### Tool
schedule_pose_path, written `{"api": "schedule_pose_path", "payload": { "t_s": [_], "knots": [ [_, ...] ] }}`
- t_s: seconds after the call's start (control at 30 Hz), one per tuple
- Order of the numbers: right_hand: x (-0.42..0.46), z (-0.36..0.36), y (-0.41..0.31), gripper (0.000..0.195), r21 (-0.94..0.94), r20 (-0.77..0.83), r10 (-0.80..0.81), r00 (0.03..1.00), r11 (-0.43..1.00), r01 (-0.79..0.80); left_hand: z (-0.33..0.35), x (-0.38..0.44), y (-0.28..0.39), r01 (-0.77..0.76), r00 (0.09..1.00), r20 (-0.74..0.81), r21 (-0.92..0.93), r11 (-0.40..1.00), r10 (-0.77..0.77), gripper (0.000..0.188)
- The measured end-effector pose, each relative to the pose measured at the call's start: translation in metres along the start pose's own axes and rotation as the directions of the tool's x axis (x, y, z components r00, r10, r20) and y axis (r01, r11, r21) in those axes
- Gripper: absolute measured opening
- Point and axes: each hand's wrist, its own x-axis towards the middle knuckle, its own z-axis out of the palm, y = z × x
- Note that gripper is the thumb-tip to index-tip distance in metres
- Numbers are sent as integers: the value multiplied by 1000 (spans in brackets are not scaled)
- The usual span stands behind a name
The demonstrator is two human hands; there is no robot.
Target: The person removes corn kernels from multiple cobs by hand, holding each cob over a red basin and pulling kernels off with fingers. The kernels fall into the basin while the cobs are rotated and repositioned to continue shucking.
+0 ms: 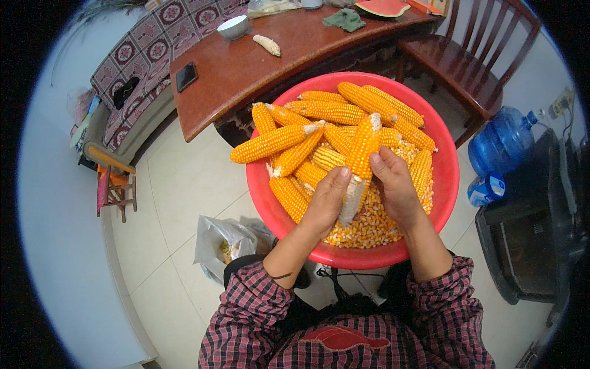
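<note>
Between my two hands is a partly shelled corn cob (364, 152): yellow kernels cover its upper part, while the lower part is bare and pale. My left hand (328, 198) grips the cob from the left, thumb near the kernels' edge. From the right, my right hand (397, 187) holds it, with the thumb against the kernels. Below them a red plastic basin (445, 184) holds several whole ears of corn (272, 144) at the far and left sides. Loose corn kernels (368, 230) lie in its near part. My fingertips behind the cob are mostly hidden.
Beyond the basin stands a wooden table (221, 87) with a phone (186, 76), a bowl (233, 27), a bare cob (267, 45) and a green cloth (345, 20). A wooden chair (454, 69) and a blue water jug (500, 140) are right. A plastic bag (226, 242) sits on the floor left.
</note>
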Motion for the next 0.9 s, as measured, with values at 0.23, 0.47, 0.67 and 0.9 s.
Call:
{"api": "schedule_pose_path", "payload": {
  "t_s": [0.23,0.47,0.67,0.9],
  "knots": [
    [1,-2,-1,40,90,26,22,999,996,-24,-1,-1,-5,-54,998,15,108,993,53,40],
    [0,-2,-6,38,56,7,6,1000,998,-7,-9,7,-14,-317,947,115,452,834,299,43],
    [-2,1,-2,33,-28,-57,-10,998,1000,8,-2,2,4,-338,935,158,676,655,319,46],
    [-3,4,-5,29,-7,-65,17,998,1000,-18,-15,9,-13,-363,920,137,652,665,368,48]
  ]
}}
